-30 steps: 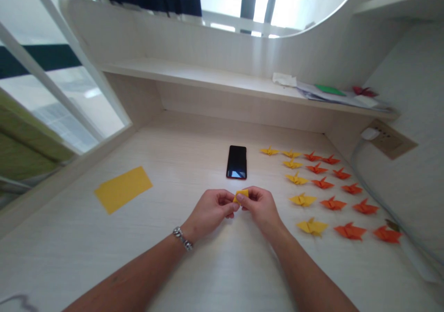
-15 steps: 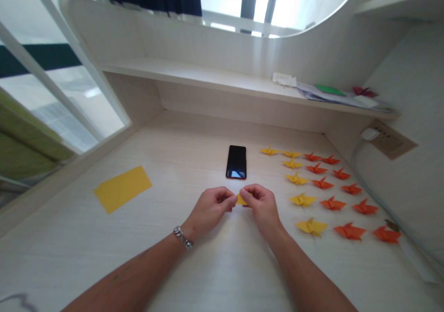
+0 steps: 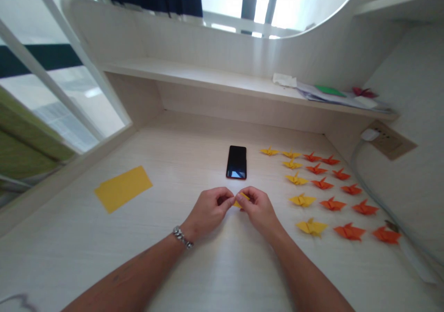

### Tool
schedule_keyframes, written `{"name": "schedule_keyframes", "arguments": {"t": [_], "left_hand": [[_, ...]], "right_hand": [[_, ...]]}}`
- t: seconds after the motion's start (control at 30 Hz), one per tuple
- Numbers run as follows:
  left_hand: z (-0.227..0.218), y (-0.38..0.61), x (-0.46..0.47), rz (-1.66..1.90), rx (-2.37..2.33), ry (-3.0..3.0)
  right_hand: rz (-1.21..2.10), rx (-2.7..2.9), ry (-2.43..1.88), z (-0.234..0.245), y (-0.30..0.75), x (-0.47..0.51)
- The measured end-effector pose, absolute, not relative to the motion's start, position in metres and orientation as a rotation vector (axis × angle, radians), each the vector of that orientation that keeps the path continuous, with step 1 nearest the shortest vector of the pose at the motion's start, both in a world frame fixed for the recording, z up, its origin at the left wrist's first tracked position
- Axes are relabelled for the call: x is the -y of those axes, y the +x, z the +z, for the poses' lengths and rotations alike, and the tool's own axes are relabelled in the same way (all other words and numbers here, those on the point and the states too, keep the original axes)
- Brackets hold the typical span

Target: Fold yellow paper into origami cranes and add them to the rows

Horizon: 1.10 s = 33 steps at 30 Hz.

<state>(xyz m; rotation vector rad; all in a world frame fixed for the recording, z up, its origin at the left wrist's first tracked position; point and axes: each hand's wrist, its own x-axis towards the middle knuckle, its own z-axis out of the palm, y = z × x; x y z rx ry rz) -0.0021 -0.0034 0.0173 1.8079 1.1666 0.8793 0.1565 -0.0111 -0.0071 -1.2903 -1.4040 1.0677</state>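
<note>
Between my two hands is a small folded piece of yellow paper (image 3: 237,204), mostly covered by my fingers. My left hand (image 3: 215,206), with a chain bracelet (image 3: 182,237) at the wrist, pinches its left end between thumb and fingers. Opposite it, my right hand (image 3: 258,206) is closed on the right side, thumb pressed on top. The thumbs almost meet. Just beyond the hands lies a black phone (image 3: 237,162). To the right sit rows of folded paper cranes, yellow ones (image 3: 302,200) nearer me and orange ones (image 3: 333,204) further right.
Flat yellow paper sheets (image 3: 123,189) lie on the left of the desk (image 3: 194,275). A grey cable (image 3: 373,192) runs from a wall socket (image 3: 393,139) down the right edge. Papers (image 3: 342,100) rest on the shelf (image 3: 208,78) above the back.
My right hand has shifted slightly left, bringing the thumbs closer together over the yellow paper. The phone, cranes and sheets stay where they were.
</note>
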Motion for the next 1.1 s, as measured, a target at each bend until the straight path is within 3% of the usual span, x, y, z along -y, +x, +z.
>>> {"name": "schedule_keyframes", "arguments": {"t": [0.17, 0.37, 1.1], "left_hand": [[0.0191, -0.0032, 0.0033, 0.876, -1.148, 1.828], [0.0159, -0.0072, -0.0011, 0.946, -1.170, 1.685], [0.0127, -0.0012, 0.0033, 0.827, -1.168, 1.898]], "right_hand": [[1.044, 1.402, -1.272, -0.0048, 0.1550, 0.0123], [1.337, 1.194, -1.120, -0.0064, 0.1531, 0.0098], [1.218, 1.220, -1.195, -0.0058, 0.1549, 0.0104]]}}
